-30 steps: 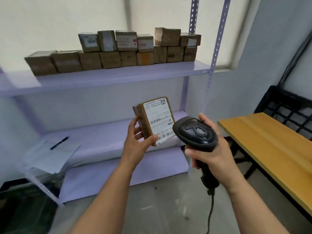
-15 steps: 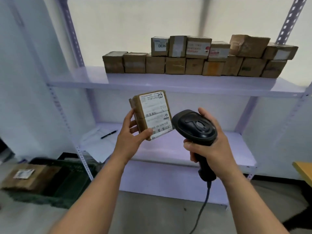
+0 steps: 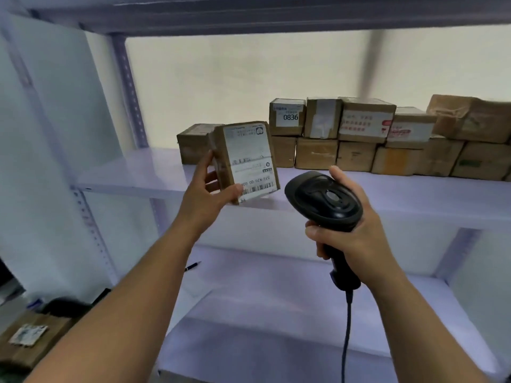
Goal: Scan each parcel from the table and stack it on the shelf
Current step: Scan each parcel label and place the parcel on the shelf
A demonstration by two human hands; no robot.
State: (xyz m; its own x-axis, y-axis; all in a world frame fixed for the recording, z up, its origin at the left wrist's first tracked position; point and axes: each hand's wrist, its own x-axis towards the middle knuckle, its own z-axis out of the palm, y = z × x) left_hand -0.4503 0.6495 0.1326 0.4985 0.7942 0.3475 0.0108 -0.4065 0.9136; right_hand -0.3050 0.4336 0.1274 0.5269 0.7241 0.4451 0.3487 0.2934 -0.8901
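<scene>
Since the earlier frame your parcel (image 3: 246, 161) is higher, now at centre frame in front of the left end of the stacked row (image 3: 359, 136).

Your left hand (image 3: 206, 194) grasps the parcel, with the thumb on its lower edge next to the barcode and the label turned to you. Your right hand (image 3: 356, 233) is clenched around the handle of the scanner (image 3: 323, 201), just beside the parcel at centre right and not touching it. I think you should keep the thumb off the barcode, aim the scanner head at it, and then place the parcel on the shelf (image 3: 132, 175).
</scene>
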